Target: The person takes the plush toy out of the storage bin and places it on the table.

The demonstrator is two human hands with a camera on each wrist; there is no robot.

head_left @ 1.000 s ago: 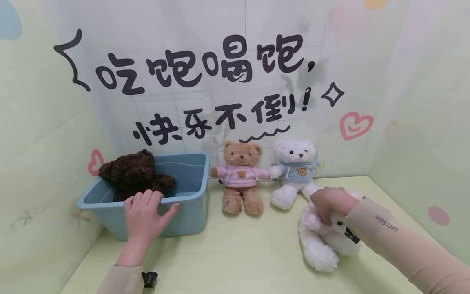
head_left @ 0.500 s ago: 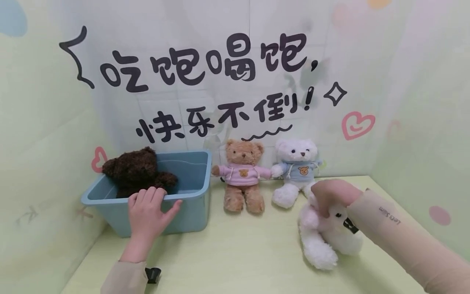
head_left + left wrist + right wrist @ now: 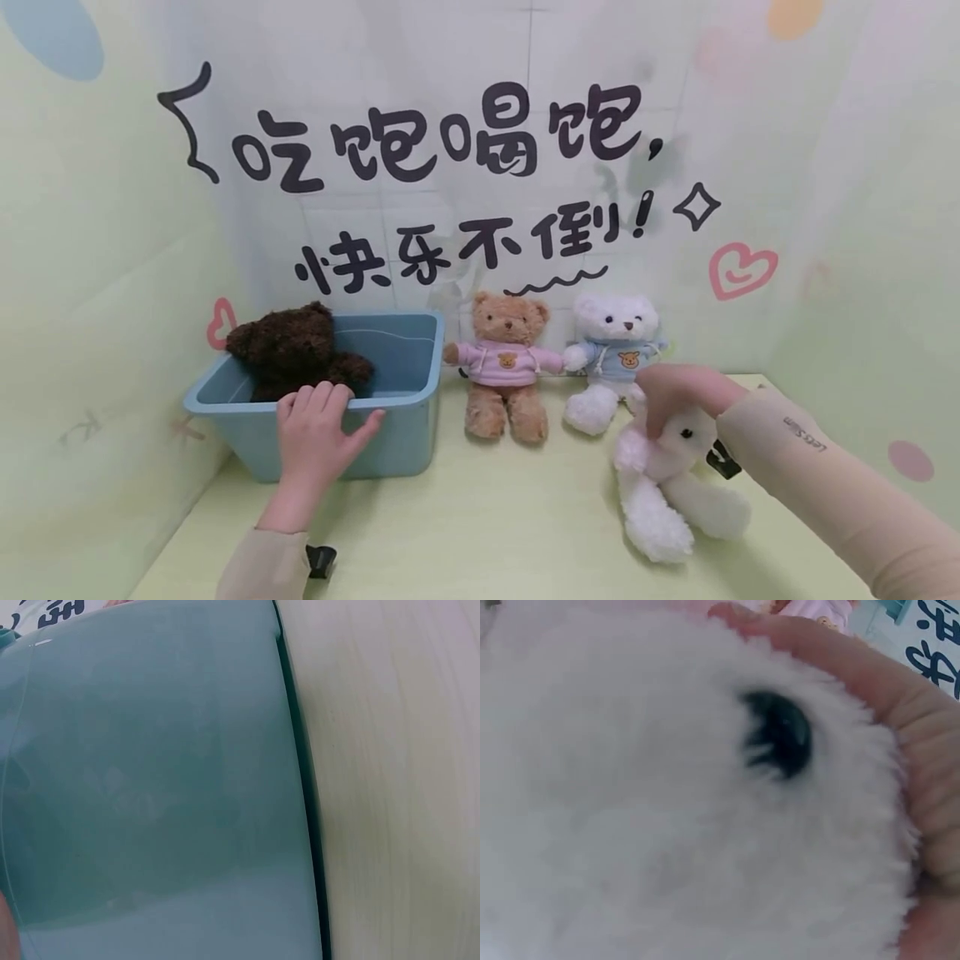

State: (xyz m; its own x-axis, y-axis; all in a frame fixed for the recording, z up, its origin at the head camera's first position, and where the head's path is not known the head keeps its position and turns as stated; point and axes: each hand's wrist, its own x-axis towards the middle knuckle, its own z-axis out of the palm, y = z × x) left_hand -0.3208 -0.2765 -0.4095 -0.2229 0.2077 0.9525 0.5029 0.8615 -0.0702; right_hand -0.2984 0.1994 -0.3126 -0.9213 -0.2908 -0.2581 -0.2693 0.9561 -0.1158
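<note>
At the left in the head view, my left hand (image 3: 315,433) grips the near rim of a blue plastic bin (image 3: 382,442), its fingers hooked over the edge. The bin's outer wall (image 3: 165,772) fills most of the left wrist view. A dark brown teddy bear (image 3: 292,342) sits inside the bin, leaning on its left end. On the right, my right hand (image 3: 678,400) holds a white plush toy (image 3: 656,517) by its head from above. Its dark eye (image 3: 780,735) and white fur show close up in the right wrist view. The hand and sleeve hide part of its head.
Against the back wall sit a light brown teddy bear (image 3: 506,362) in a pink hoodie and a white teddy bear (image 3: 615,358) in a blue hoodie. All stand on a pale yellow-green table (image 3: 495,517) with printed cloth (image 3: 420,50) around it.
The head view has shifted slightly. The white plush toy sits up a little more under my right hand, its legs now more apart. My left hand keeps its place on the bin rim.
</note>
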